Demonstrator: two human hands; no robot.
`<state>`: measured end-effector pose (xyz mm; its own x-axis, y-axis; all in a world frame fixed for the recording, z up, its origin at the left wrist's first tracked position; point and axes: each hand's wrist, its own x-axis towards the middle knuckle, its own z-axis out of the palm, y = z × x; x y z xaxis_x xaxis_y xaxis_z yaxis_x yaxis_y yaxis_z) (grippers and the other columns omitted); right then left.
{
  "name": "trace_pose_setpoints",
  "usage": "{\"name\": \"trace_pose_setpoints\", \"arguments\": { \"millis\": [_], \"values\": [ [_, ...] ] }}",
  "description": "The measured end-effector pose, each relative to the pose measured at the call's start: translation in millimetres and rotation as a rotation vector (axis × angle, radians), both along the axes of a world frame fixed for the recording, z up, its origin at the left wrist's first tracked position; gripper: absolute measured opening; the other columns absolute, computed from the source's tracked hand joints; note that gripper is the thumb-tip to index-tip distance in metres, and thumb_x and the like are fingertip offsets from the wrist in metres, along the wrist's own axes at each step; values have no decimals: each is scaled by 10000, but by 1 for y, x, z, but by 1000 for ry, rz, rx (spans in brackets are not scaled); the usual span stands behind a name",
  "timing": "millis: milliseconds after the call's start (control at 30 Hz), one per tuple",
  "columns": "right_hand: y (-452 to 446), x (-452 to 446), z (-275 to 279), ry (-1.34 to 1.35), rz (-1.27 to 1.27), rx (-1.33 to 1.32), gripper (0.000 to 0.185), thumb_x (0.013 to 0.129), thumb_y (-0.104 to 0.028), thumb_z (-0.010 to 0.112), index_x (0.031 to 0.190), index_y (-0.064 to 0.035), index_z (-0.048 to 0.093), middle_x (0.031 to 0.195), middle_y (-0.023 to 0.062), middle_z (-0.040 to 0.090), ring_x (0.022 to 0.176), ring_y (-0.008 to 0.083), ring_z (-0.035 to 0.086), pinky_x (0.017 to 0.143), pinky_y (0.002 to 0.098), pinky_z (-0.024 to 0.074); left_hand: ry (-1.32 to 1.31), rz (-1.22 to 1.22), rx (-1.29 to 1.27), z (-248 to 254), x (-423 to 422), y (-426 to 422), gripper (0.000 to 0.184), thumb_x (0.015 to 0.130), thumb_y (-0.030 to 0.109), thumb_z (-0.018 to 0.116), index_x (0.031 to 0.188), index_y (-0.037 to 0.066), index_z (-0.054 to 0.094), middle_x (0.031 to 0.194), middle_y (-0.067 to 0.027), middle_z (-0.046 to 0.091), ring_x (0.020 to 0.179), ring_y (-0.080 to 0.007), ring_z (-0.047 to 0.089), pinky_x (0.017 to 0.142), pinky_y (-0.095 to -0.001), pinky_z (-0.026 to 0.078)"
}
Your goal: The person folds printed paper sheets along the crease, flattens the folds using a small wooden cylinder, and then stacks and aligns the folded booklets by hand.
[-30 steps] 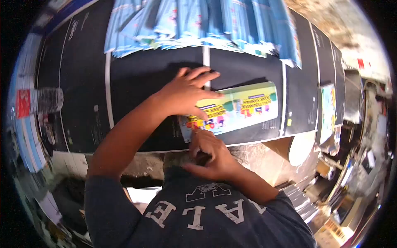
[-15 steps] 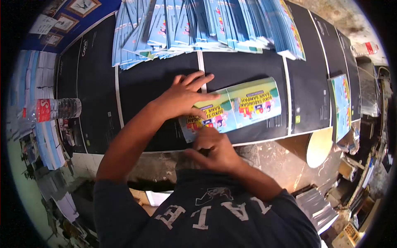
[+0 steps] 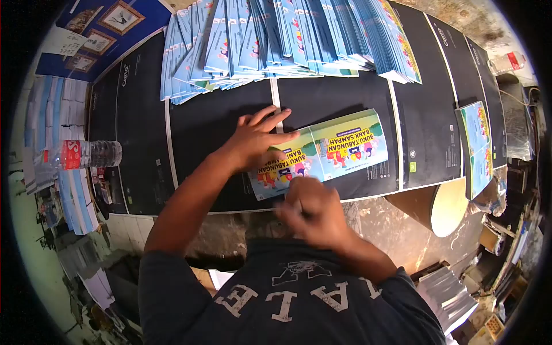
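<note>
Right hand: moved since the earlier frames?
Yes: the right hand has shifted rightward along the near edge of the booklet, toward the white line beyond its right end.

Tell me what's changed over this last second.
The right hand has moved rightward along the near edge of the printed sheet, away from the sheet's left end. It is blurred, so whether it holds anything is unclear. Nothing was visibly picked up or let go. The left hand stays spread on the sheet's left end; the sheet and the blue booklets beyond lie as before.
</note>
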<state>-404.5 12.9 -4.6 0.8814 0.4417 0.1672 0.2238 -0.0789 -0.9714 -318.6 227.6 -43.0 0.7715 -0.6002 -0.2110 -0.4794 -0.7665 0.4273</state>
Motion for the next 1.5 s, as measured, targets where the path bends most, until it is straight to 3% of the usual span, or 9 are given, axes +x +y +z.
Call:
{"name": "trace_pose_setpoints", "arguments": {
  "millis": [167, 233, 300, 533, 833, 1067, 1233, 1367, 1500],
  "values": [
    [-2, 1, -6, 51, -37, -78, 237, 759, -23, 823, 673, -21, 602, 697, 101, 649, 684, 254, 612, 669, 355, 459, 25, 1, -36, 14, 2, -6, 652, 810, 355, 787, 1420, 263, 578, 1614, -87, 332, 1478, -318, 300, 1109, -550, 304],
    [-1, -1, -9, 51, -60, -37, 299, 759, -122, 830, 641, -36, 570, 659, 150, 600, 665, 368, 600, 647, 415, 467, 46, 51, -48, 18, 0, -11, 647, 827, 346, 781, 1424, 202, 576, 1603, -104, 339, 1473, -326, 304, 1111, -552, 310],
    [-3, -2, -10, 31, -40, -70, 232, 763, -16, 819, 679, -20, 603, 698, 105, 644, 655, 250, 594, 643, 357, 453, 16, 182, -135, 19, -5, -13, 595, 872, 323, 751, 1397, 99, 584, 1562, -129, 394, 1454, -344, 332, 1117, -526, 329],
    [1, -3, -11, 61, -56, -76, 251, 778, -14, 810, 685, -11, 577, 702, 107, 627, 649, 239, 591, 617, 343, 443, 90, 328, -158, 18, -1, -27, 476, 904, 413, 665, 1244, 80, 682, 1290, -164, 590, 1221, -364, 511, 1033, -511, 428],
    [-1, -3, -6, 60, -58, -85, 238, 780, -19, 801, 694, -2, 580, 733, 114, 649, 678, 254, 614, 640, 359, 464, -169, 313, 44, 26, -29, -45, 427, 913, 325, 667, 1245, 56, 667, 1176, -130, 638, 1107, -328, 566, 906, -463, 473],
    [-1, 1, -3, 19, -31, -97, 260, 752, -100, 838, 676, -31, 599, 682, 115, 614, 679, 319, 599, 685, 394, 465, -438, 233, -66, 35, -47, -50, 186, 808, 178, 635, 956, 66, 647, 911, -51, 592, 913, -245, 591, 780, -409, 436],
    [0, 1, 1, -46, -6, -108, 248, 748, -87, 821, 665, -35, 593, 683, 109, 614, 681, 311, 589, 706, 397, 462, -567, 242, -201, 30, -68, -48, 131, 800, 188, 627, 882, 86, 621, 923, -54, 589, 857, -236, 599, 779, -406, 440],
    [-3, 3, 2, 35, 5, -123, 238, 752, -21, 803, 686, -40, 576, 715, 98, 631, 708, 281, 622, 694, 373, 465, 88, 384, -200, 37, -18, -38, 306, 806, 228, 773, 1031, 31, 709, 924, -126, 703, 842, -308, 682, 733, -418, 510],
    [-2, 4, 1, 79, -6, -119, 218, 767, -9, 790, 703, -27, 583, 731, 99, 635, 698, 263, 616, 687, 364, 459, 684, 206, -224, 12, 48, -19, 339, 782, 312, 802, 973, 43, 726, 881, -164, 724, 817, -362, 702, 743, -440, 545]
  ]
}}
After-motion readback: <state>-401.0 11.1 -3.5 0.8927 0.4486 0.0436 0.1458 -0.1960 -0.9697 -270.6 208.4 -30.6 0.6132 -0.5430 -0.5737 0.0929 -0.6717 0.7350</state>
